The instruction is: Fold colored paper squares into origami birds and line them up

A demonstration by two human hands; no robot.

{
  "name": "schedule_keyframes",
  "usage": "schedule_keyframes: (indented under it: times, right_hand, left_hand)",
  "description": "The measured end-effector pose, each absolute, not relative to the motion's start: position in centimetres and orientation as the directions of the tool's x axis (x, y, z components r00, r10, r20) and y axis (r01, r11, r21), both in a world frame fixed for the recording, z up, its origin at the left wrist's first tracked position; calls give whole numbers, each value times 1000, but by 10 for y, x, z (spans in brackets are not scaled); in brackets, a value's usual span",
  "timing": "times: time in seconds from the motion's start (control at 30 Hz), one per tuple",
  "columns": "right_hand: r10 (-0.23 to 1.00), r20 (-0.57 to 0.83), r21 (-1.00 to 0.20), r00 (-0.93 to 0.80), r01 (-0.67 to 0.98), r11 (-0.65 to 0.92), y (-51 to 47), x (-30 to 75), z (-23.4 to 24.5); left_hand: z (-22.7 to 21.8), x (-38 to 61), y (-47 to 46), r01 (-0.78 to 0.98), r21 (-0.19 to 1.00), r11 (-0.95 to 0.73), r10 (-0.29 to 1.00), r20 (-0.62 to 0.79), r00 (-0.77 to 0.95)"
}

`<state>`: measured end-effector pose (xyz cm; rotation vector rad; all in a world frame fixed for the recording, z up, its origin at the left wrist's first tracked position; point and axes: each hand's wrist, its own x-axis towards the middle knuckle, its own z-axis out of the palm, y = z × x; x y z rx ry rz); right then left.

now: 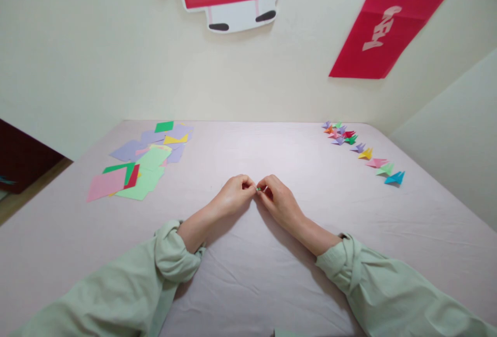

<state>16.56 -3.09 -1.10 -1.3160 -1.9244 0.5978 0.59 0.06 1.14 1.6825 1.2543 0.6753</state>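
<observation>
My left hand (233, 195) and right hand (280, 200) meet fingertip to fingertip. Both pinch tight on a tiny green paper bit (258, 189), right between them, as near one as the other. It is too small to see which way it lies.

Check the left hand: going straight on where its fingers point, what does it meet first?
The left hand points rightward across the pale pink cloth-covered table. First in line is the tiny green piece pinched at its fingertips, then directly the right hand behind it; they look touching.
</observation>
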Motion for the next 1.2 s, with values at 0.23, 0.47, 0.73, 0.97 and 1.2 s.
schedule_keyframes:
  times: [0.23, 0.47, 0.73, 0.97, 1.2]
  right_hand:
    - [926, 298, -702, -231, 604, 376, -31, 166, -12]
    - [925, 298, -701, -236, 604, 380, -31, 166, -10]
    - [928, 293, -702, -232, 606, 373, -31, 167, -11]
    - [924, 297, -699, -241, 605, 382, -30, 167, -12]
    - [924, 290, -695, -248, 609, 382, -31, 166, -10]
  left_hand:
    - [10, 7, 1, 479, 874, -81, 943, -88, 321]
    - [8, 7, 2, 506, 861, -57, 945, -116, 305]
    - [11, 7, 2, 517, 854, -61, 938, -129, 323]
    - [18, 6, 2, 526, 846, -82, 931, -123, 344]
    - [15, 5, 4, 531, 843, -85, 922, -135, 362]
